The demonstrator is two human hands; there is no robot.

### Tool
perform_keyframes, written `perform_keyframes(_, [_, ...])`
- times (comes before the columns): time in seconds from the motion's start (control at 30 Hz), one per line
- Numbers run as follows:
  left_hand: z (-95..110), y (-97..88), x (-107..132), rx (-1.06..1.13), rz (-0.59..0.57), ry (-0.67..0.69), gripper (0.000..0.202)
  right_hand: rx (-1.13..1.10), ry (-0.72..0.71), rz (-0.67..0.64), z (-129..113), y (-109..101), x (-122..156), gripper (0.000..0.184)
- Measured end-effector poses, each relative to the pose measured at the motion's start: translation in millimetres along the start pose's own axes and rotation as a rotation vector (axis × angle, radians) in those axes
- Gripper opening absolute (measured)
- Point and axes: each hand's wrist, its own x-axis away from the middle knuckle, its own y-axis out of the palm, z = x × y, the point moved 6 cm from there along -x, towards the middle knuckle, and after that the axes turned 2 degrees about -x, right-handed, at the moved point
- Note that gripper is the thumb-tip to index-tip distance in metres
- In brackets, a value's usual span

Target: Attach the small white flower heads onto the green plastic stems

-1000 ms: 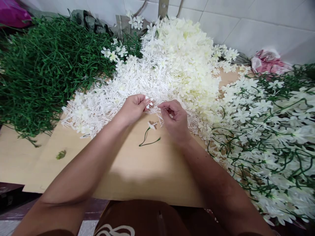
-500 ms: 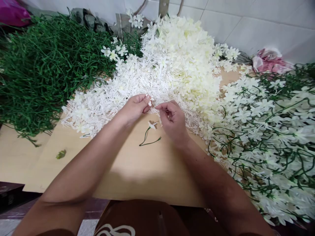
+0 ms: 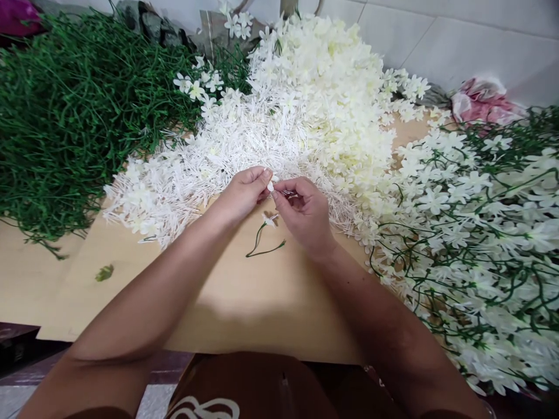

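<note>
My left hand (image 3: 250, 186) pinches a small white artificial flower (image 3: 270, 185) between thumb and fingertips. Close against it, my right hand (image 3: 303, 206) is closed in a pinch, its fingertips at the petals. A thin white stamen seems to be in that pinch, mostly hidden by the fingers. Just below the hands, a single white flower (image 3: 269, 220) on a bent green stem (image 3: 257, 253) lies on the tan board (image 3: 244, 302). Behind both hands spreads a heap of thin white stamens (image 3: 262, 137).
Loose cream petals (image 3: 336, 105) rise in a mound at the back. Green stems (image 3: 87, 116) are piled at left, and stemmed white flowers (image 3: 471, 250) cover the right. A small yellow-green scrap (image 3: 104, 273) lies on the board. A tiled wall (image 3: 480, 52) stands behind, near a pink-and-white bag (image 3: 484, 102).
My hands have come closer together, and the right fingertips now meet the flower in my left hand. The stemmed flower below stays on the board.
</note>
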Motion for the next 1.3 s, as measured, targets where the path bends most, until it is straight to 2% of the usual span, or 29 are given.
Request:
perform_keyframes(0.27, [-4,-0.9,-2,-0.077,0.01,0.077,0.039,0.024,-0.029,-0.002,-4,0,-1,0.005])
perform_keyframes(0.53, [-1,2.0,2,-0.075,0.001,0.055,0.037,-0.016,0.046,-0.017,-3,-1,-1,0.004])
perform_keyframes(0.7, [1,2.6,1,-0.195,0.015,0.093,0.035,-0.018,0.078,-0.017,1,-2,-2,0.003])
perform_keyframes(0.77, [3,-2.2,1,-0.285,0.091,0.174,0.024,-0.044,0.099,-0.003,3,-4,-4,0.004])
perform_keyframes(0.83, [10,-9.8,4,-0.386,0.228,0.329,0.011,-0.076,0.133,0.028,6,-7,-5,0.003])
perform_keyframes(0.9, [21,-15.4,13,-0.487,0.372,0.535,0.017,-0.108,0.172,0.063,9,-11,-7,0.002])
perform_keyframes(0.93, [26,-15.3,18,-0.534,0.408,0.638,0.018,-0.124,0.19,0.076,10,-12,-7,0.001])
perform_keyframes(0.97, [30,-13.1,23,-0.576,0.404,0.725,0.017,-0.141,0.208,0.083,11,-13,-8,0.0])
perform_keyframes(1.03, [33,-4.1,27,-0.632,0.29,0.82,0.012,-0.171,0.242,0.084,12,-14,-9,0.002])
perform_keyframes(1.1, [31,3.9,27,-0.636,0.159,0.808,0.012,-0.189,0.273,0.07,13,-14,-9,0.003])
perform_keyframes(1.13, [30,5.5,26,-0.616,0.133,0.778,0.012,-0.196,0.285,0.06,13,-13,-10,0.003])
perform_keyframes(1.3, [18,2.0,16,-0.451,0.163,0.545,0.005,-0.204,0.277,0.013,11,-11,-10,0.003])
